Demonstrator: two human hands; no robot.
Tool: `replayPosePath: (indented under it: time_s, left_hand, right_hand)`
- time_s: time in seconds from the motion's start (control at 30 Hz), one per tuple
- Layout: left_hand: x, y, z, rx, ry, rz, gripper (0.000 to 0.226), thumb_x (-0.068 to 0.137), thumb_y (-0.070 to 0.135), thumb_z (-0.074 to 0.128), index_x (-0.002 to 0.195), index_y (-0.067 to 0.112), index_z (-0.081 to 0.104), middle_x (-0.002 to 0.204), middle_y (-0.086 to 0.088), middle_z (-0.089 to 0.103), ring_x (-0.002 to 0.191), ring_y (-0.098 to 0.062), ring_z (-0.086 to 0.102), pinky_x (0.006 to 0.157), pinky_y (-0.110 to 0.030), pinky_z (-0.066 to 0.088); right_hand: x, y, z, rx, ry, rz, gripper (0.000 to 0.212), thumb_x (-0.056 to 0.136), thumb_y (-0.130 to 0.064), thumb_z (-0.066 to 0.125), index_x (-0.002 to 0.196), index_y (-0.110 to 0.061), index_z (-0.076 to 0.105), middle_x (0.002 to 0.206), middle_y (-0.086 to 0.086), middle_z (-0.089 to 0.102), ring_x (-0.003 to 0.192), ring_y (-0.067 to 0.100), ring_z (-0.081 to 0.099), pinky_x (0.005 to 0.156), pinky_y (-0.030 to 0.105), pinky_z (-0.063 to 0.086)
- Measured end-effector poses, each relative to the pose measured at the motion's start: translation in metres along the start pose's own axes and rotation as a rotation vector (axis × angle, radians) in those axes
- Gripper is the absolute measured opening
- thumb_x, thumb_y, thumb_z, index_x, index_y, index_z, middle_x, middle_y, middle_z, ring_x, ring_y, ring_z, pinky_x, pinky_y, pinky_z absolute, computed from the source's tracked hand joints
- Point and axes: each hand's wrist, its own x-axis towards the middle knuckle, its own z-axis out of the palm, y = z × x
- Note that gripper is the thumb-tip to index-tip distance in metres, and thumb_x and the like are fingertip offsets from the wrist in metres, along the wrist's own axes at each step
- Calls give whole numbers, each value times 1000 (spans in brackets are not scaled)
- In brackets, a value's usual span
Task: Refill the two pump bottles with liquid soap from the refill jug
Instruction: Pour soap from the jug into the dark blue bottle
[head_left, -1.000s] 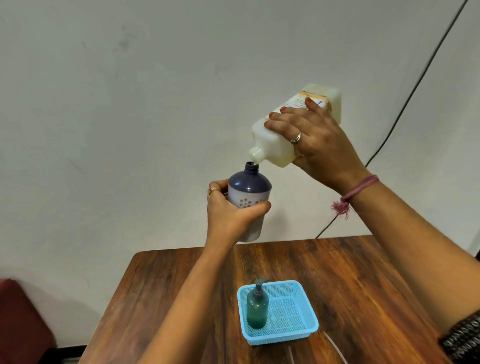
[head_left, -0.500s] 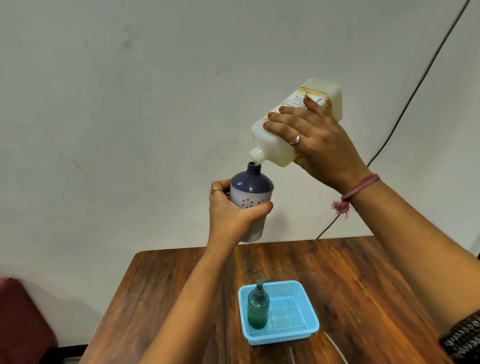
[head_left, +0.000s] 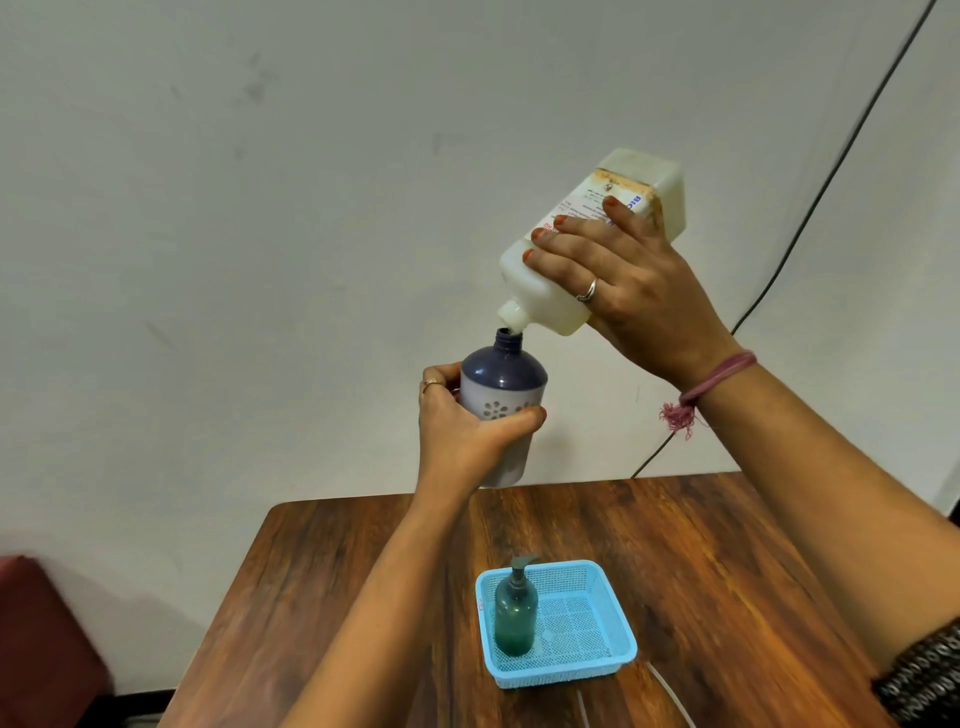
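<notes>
Soap refilling, seen from above the person's own arms. Nearest, a blue mesh basket (head_left: 618, 652) sits near the bench's (head_left: 332, 597) front edge, toward its right side, holding a green pump bottle (head_left: 514, 616) upright with its pump on, kept out of the way of the pouring. Farther off, raised above the bench's far edge, the left hand (head_left: 470, 431) wraps its grip around a purple-topped bottle (head_left: 501, 384), pump removed, neck open and held upright to catch the liquid. Above it, the right hand (head_left: 639, 301) has its grip around the white refill jug (head_left: 587, 249), tipped steeply so its spout meets the bottle's mouth, probably to avoid spilling. A plain wall with a dark cable stands behind.
</notes>
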Motion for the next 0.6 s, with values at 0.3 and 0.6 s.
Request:
replayPosePath:
  time_s: [0.3,0.6]
  left_hand:
    - [0,1,-1,3,-1,-6,74,59,20,87,113,25,37,99,17,48,83,1,54,56,-5,44]
    - [-1,-1,1,-7,-3,-20,76,59,21,88,115,25,37,110,5,51,88,-3,55,63,-11,43]
  right_hand:
    - [-1,-2,0,16,-17,20,53,83,3,67,133,-8,53,132,13,59,122,32,55,112,47,26]
    - [-7,-6,2,52,-44,101,53,84,-1,67,134,-10,50,134,11,57,125,32,52,112,49,28]
